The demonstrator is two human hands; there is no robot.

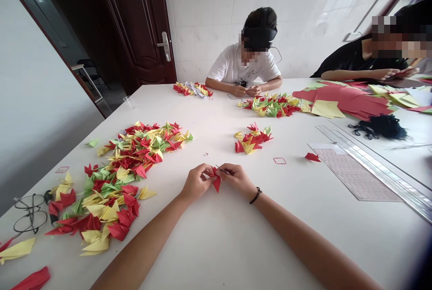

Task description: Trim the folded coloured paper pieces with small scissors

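Near the middle of the table, my left hand [199,181] pinches a small red folded paper crane [216,184], its pointed end hanging downward. My right hand [238,178] is closed right beside it, fingers around a thin dark pointed tool [222,170] whose tip reaches toward the crane's top. What kind of tool it is cannot be made out. To the left spreads a large pile of red, yellow and green paper cranes [111,191]. A smaller heap of paper cranes [253,139] lies just beyond my hands.
Eyeglasses [30,213] lie at the left edge. On the right are a clear ruler [381,168], a gridded sheet [354,175], black cords [381,126] and red paper sheets [347,101]. Two people sit across, one in a white shirt [227,63], one in black [347,58].
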